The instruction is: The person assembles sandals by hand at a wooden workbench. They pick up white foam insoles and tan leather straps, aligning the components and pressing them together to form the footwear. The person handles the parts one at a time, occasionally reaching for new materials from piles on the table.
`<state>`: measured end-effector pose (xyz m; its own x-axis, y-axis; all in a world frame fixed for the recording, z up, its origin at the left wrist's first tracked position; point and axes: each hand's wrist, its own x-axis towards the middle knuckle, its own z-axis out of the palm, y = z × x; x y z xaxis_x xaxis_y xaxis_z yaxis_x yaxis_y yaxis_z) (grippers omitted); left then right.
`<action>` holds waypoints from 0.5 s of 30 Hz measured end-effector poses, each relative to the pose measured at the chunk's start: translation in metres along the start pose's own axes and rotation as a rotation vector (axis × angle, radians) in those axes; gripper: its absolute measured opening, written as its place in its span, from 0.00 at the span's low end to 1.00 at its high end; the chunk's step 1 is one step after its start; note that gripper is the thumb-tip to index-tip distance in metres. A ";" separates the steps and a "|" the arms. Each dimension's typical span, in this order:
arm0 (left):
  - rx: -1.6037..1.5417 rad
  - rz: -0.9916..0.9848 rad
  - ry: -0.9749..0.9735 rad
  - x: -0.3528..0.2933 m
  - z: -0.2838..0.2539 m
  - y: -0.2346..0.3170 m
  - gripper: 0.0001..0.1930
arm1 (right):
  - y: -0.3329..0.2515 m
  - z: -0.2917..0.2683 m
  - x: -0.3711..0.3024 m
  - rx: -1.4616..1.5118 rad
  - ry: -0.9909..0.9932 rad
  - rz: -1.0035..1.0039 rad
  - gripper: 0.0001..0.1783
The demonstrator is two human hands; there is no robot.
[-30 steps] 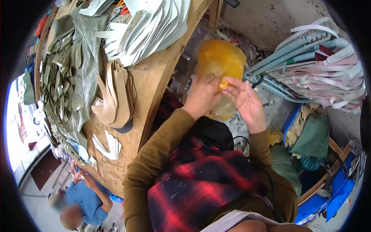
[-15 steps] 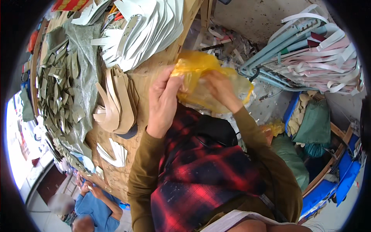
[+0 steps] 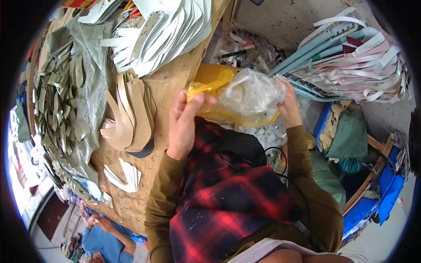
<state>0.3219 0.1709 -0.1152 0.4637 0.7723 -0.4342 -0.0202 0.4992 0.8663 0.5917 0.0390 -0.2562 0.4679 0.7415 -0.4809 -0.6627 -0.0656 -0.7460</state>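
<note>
My left hand [image 3: 184, 125] pinches the edge of a yellow translucent plastic bag [image 3: 210, 81], its thumb and fingers closed on the film. A crumpled clear plastic bag [image 3: 254, 92] bulges at the yellow bag's mouth. My right hand [image 3: 289, 103] grips the right end of this clear plastic, with the fingers partly hidden behind it. Both bags hang in front of me, beside the table's right edge. Left of my left hand, a stack of curved tan pieces [image 3: 131, 116] lies on the wooden table [image 3: 158, 184].
White curved pieces [image 3: 171, 35] are piled at the table's far end. Olive pieces [image 3: 61, 101] lie on grey sheeting at the left. To the right stands a light-blue rack [image 3: 298, 57] with pink and white strips. A person in blue [image 3: 107, 239] sits at lower left.
My right hand was inside the yellow bag; it has moved right and out, now holding clear plastic. My left hand still holds the yellow bag and has shifted slightly.
</note>
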 end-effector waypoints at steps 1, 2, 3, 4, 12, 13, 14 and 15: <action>0.045 0.001 -0.005 0.003 -0.001 -0.008 0.15 | -0.001 0.000 -0.001 -0.010 0.015 -0.032 0.16; 0.102 0.011 -0.016 0.004 0.001 -0.012 0.18 | -0.003 -0.001 -0.002 -0.020 0.030 -0.065 0.16; 0.157 0.023 -0.025 0.006 0.006 -0.012 0.22 | -0.007 0.000 -0.003 -0.031 0.046 -0.100 0.16; 0.224 0.045 -0.040 0.008 0.015 -0.010 0.27 | -0.011 0.003 -0.004 -0.041 0.042 -0.121 0.15; 0.683 0.221 -0.178 0.034 0.026 -0.026 0.11 | -0.059 0.033 -0.017 -0.189 0.137 -0.273 0.10; 0.658 0.329 -0.134 0.034 0.024 -0.030 0.11 | -0.063 0.021 -0.011 -0.083 0.182 -0.223 0.10; 0.637 0.296 -0.134 0.033 0.017 -0.032 0.10 | -0.065 -0.001 -0.002 0.023 0.224 -0.173 0.11; 0.620 0.263 -0.132 0.032 0.008 -0.033 0.09 | -0.066 -0.023 0.008 0.135 0.260 -0.123 0.11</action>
<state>0.3449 0.1762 -0.1559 0.6176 0.7632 -0.1900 0.3452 -0.0460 0.9374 0.6527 0.0333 -0.2215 0.6714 0.5416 -0.5058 -0.6554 0.1155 -0.7464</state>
